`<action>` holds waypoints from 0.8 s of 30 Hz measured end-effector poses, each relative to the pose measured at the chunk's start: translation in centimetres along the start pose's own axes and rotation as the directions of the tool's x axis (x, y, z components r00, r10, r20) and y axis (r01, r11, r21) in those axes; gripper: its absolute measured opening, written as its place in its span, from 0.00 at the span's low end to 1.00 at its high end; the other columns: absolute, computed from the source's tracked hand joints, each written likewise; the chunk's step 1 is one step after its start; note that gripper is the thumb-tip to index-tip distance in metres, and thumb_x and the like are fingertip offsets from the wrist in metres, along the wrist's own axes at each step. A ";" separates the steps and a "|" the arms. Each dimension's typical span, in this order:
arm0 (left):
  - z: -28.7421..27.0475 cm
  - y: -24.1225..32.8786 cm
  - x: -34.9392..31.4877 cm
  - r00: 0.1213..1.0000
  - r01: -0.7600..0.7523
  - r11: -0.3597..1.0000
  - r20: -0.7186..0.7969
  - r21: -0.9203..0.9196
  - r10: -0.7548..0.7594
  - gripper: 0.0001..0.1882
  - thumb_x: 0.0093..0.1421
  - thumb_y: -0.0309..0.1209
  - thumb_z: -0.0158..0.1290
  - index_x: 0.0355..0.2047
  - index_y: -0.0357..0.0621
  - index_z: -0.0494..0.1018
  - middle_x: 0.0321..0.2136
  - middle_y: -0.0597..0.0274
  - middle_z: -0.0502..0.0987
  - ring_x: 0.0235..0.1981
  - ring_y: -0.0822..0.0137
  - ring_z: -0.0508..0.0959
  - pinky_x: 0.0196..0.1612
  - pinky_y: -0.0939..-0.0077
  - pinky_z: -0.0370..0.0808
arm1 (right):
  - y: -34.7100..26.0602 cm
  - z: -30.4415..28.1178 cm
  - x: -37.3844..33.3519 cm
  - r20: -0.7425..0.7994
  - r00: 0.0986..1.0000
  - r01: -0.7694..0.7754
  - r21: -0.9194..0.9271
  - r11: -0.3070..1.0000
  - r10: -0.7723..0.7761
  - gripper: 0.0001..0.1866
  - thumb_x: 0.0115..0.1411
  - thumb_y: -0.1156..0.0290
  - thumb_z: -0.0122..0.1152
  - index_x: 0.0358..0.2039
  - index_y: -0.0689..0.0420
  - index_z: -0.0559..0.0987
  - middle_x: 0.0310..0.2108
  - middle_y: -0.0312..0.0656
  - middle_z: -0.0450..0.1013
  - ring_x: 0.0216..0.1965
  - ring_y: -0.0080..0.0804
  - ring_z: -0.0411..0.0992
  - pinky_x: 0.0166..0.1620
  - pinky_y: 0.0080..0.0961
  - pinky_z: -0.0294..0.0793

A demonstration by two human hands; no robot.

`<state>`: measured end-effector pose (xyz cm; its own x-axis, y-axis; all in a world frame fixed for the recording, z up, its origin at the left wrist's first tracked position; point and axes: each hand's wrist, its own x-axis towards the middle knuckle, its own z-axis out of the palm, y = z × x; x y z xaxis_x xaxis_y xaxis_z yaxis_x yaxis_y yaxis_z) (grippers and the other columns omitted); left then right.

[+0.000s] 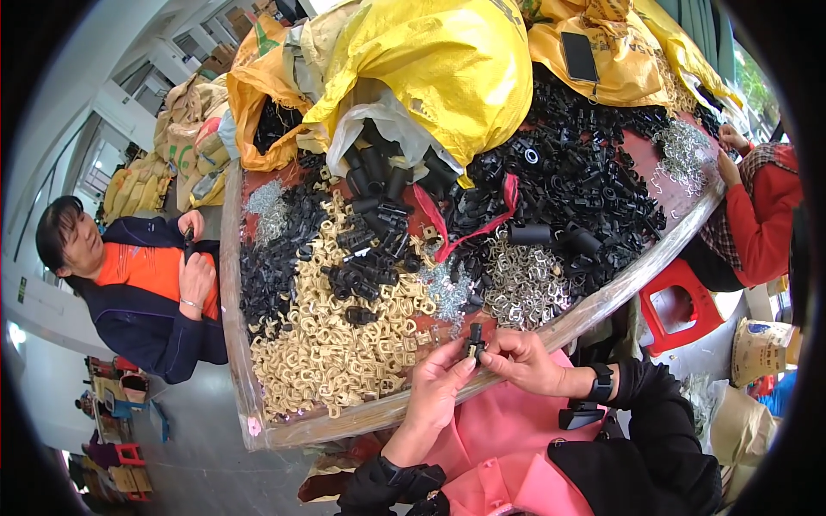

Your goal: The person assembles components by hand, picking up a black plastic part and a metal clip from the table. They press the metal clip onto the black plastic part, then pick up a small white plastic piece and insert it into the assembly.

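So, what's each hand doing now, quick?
Left hand: closed, holding a black part.
Right hand: bent in close at the same part; can't tell if its grip is shut.

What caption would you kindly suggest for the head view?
Left hand holds a black fitting, right hand close beside it, at a table heaped with beige loops and black parts.

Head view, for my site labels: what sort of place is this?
Probably a small-parts assembly workshop: a table heaped with black parts and metal clips, plus a big yellow sack.
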<state>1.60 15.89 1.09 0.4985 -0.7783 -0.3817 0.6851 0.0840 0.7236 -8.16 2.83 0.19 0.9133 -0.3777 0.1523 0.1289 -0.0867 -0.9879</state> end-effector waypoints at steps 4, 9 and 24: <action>-0.1 -0.1 -0.1 1.000 -0.025 0.998 0.018 0.056 0.024 0.20 0.53 0.20 0.49 0.47 0.32 0.62 0.37 0.58 0.72 0.37 0.72 0.73 0.41 0.80 0.72 | -0.3 0.0 0.2 0.014 1.000 0.004 -0.061 0.998 -0.003 0.10 0.54 0.72 0.55 0.19 0.60 0.69 0.15 0.32 0.63 0.20 0.16 0.59 0.22 0.18 0.60; -0.2 -0.2 0.0 0.996 -0.084 0.977 0.037 0.197 0.078 0.19 0.54 0.21 0.49 0.46 0.31 0.62 0.36 0.56 0.73 0.35 0.71 0.74 0.37 0.80 0.73 | 0.4 0.0 0.1 0.042 0.999 0.025 -0.060 0.998 -0.023 0.09 0.54 0.71 0.55 0.20 0.60 0.70 0.16 0.33 0.63 0.21 0.18 0.60 0.23 0.19 0.60; -2.2 0.7 0.6 0.986 -0.166 0.945 0.068 0.281 0.153 0.17 0.57 0.26 0.45 0.47 0.32 0.63 0.28 0.61 0.71 0.23 0.78 0.70 0.25 0.87 0.68 | 1.4 -12.9 7.4 -0.042 0.956 0.007 -0.986 0.168 -0.291 0.22 0.40 0.72 0.61 0.39 0.56 0.69 0.34 0.39 0.65 0.37 0.36 0.62 0.40 0.33 0.59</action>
<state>3.57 16.79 0.14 0.5607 -0.7965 -0.2263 0.4154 0.0341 0.9090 -6.18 -11.95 0.36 0.8192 -0.3748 0.4341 -0.3525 -0.9261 -0.1344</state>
